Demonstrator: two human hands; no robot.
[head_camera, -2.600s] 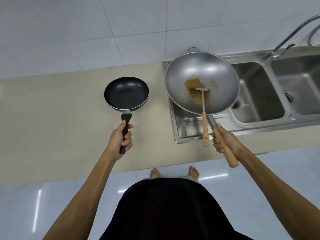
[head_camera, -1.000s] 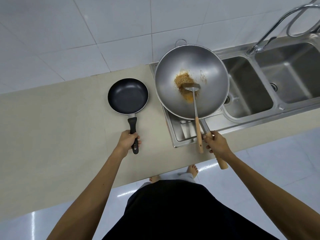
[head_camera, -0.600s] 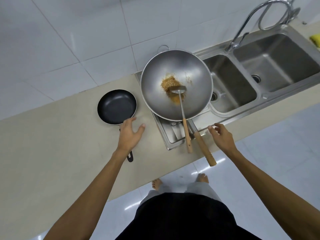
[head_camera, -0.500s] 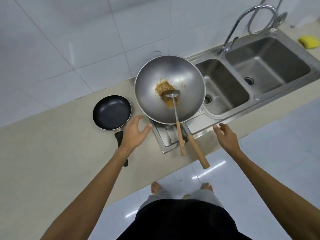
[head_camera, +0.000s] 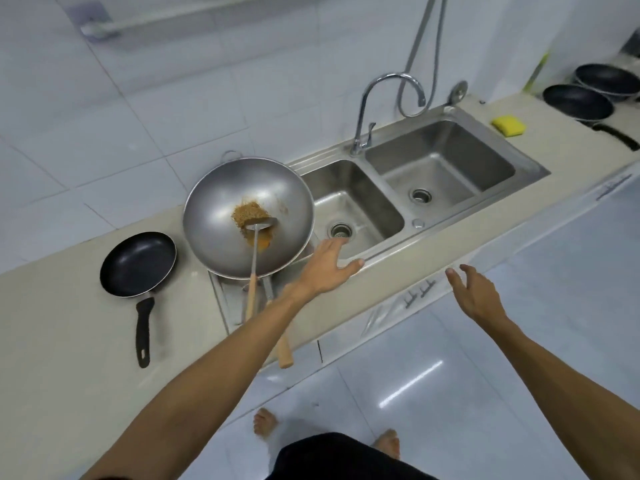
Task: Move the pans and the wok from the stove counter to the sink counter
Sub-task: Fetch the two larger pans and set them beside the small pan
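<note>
Both hands have let go: the left hand (head_camera: pixel 327 268) and right hand (head_camera: pixel 476 294) hang open, the black frying pan (head_camera: pixel 138 263) and wok (head_camera: pixel 247 216) delivered; seemingly two pans (head_camera: pixel 576 102) remain far right.

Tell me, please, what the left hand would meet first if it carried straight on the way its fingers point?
Probably the left sink basin: the open left hand hovers at the counter's front edge, fingers pointing up and right over that basin's rim. Depth is unclear, so it might pass above.

Single head-worn wide-angle view, looking steeply down, close over sink counter (head_camera: pixel 398 268)
</note>
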